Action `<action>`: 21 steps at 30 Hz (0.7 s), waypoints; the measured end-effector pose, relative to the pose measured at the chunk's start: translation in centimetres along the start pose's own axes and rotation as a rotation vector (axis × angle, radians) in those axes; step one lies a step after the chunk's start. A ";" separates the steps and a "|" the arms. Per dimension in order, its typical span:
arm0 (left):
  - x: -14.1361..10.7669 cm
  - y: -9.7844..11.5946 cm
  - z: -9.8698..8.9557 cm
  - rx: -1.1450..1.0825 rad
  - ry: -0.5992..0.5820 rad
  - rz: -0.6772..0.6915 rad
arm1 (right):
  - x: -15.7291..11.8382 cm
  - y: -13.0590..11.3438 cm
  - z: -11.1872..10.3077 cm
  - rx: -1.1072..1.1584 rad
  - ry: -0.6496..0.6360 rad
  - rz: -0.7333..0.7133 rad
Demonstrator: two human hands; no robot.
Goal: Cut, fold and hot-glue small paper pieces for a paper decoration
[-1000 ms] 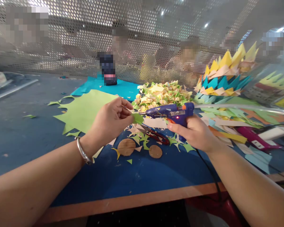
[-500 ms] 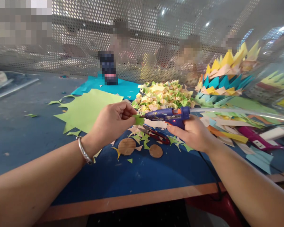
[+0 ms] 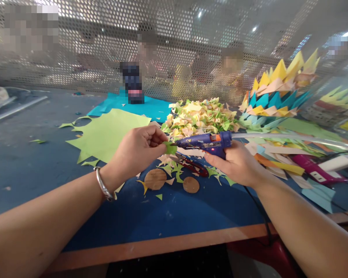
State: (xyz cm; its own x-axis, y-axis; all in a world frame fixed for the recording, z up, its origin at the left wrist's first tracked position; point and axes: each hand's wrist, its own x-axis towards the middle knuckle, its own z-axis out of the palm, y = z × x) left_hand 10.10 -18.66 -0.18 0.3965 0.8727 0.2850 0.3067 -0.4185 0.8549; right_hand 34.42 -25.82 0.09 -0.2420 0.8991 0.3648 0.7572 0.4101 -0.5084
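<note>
Between the thumb and fingers of my left hand [image 3: 145, 144] is a small green paper piece [image 3: 171, 148]. My right hand [image 3: 239, 164] is wrapped round a blue hot glue gun [image 3: 203, 141], its nozzle at the green paper. A clear glue stick [image 3: 278, 136] runs out of the gun's back end, and a small red light glows on its body. Beneath the gun lie red-handled scissors [image 3: 195, 166] among paper scraps. Nearer to me are two round brown discs [image 3: 156, 179], the left one larger.
A large green paper sheet [image 3: 104, 133] and blue paper [image 3: 153, 108] lie behind my left hand. Further back are a heap of folded paper bits [image 3: 201, 117], a phone [image 3: 133, 85] and stacked pointed paper rings [image 3: 274, 100]. A purple-and-white power strip [image 3: 319, 172] lies right. People show behind the perforated screen.
Almost nothing differs. The glue gun's tip has dipped very slightly against the green paper piece, and both hands keep nearly the same place.
</note>
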 end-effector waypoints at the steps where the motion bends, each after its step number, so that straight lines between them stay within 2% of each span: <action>1: 0.0 0.0 0.0 0.003 0.000 -0.001 | 0.0 0.0 0.0 0.003 0.005 -0.007; 21: 0.0 0.2 0.2 0.003 -0.005 -0.002 | 0.0 -0.1 -0.2 -0.037 -0.013 0.009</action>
State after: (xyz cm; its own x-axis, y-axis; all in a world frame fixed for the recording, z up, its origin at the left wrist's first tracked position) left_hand 10.29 -18.80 -0.12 0.4007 0.8720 0.2812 0.3100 -0.4178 0.8540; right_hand 34.45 -25.88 0.33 -0.2424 0.9048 0.3502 0.7815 0.3960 -0.4822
